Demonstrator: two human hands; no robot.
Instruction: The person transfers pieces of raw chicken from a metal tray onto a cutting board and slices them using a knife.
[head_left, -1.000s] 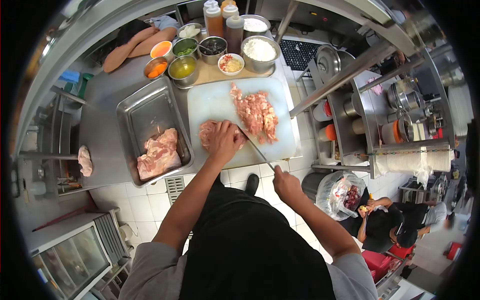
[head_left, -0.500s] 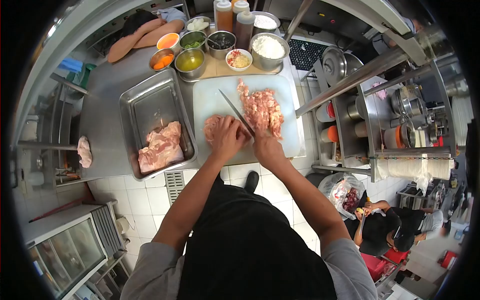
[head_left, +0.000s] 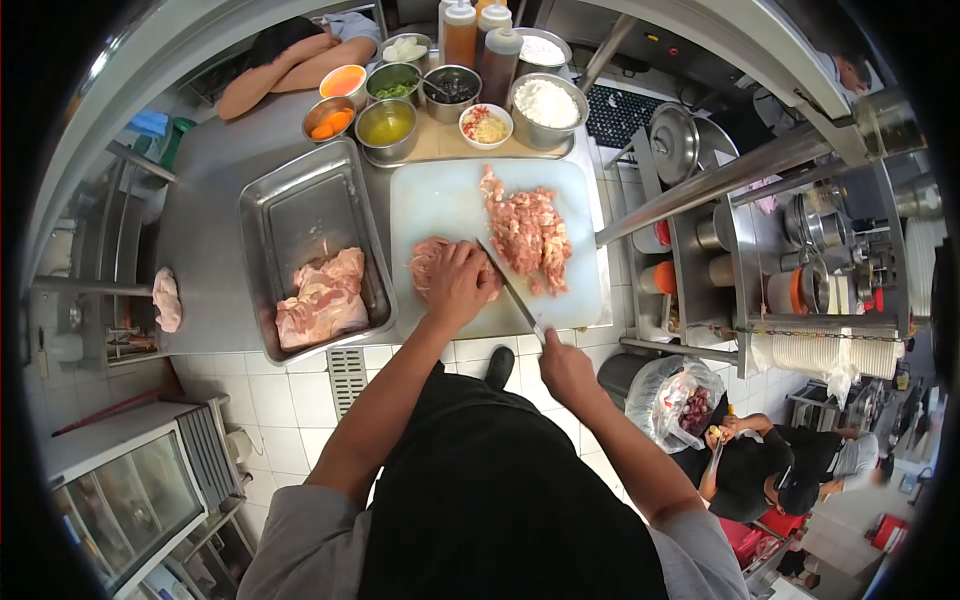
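Note:
My right hand (head_left: 567,368) is wrapped round the handle of a long knife (head_left: 517,297), just off the near edge of the white cutting board (head_left: 440,190). The blade slants up and left beside the fingertips of my left hand (head_left: 460,282). Those fingers are bent and press down on a piece of raw chicken (head_left: 425,255) on the board's left side. Chopped chicken (head_left: 530,230) lies heaped on the right side of the board. Larger raw chicken pieces (head_left: 322,300) rest in a deep metal tray (head_left: 262,215) to the left.
Behind the board, a tray holds bowls of flour (head_left: 547,103), oil (head_left: 387,125) and other ingredients, with several squeeze bottles (head_left: 499,62). A cloth-like pale lump (head_left: 168,300) lies at the table's left edge. Across the table a person rests on folded arms (head_left: 280,75). Others work at right.
My right hand has drawn the knife back toward me and slightly right, so its tip is now near my left fingers. My left hand stays on the chicken. The view has shifted slightly.

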